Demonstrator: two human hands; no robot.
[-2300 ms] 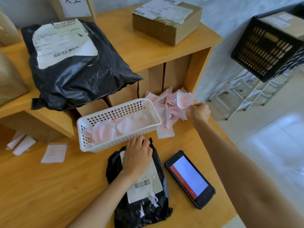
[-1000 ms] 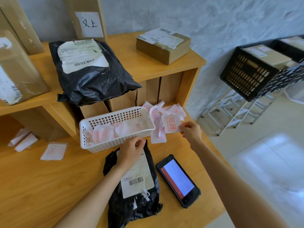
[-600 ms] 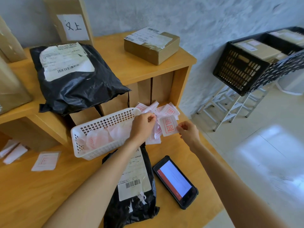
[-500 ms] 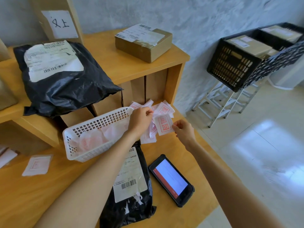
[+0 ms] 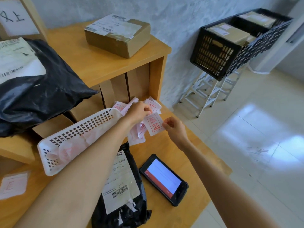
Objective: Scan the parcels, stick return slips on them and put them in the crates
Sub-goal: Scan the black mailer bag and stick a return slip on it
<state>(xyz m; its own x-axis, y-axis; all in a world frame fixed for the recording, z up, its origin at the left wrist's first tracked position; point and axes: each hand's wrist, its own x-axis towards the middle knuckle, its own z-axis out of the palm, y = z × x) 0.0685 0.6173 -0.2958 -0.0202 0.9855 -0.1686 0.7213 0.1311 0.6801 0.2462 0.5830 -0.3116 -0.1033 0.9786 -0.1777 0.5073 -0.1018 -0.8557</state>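
On the wooden table [image 5: 189, 145] under a grey wall, a black plastic parcel with a white label [image 5: 122, 183] lies near, between a white perforated basket [image 5: 77, 135] at left and a black handheld scanner [image 5: 163, 179] at right. A black crate [image 5: 213, 53] stands far right. Both hands pinch one white return slip with red stamp [image 5: 153, 124]: left hand [image 5: 139, 111] at its top, right hand [image 5: 174, 128] at its right edge.

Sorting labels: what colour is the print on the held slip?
Red on white slip, head view.
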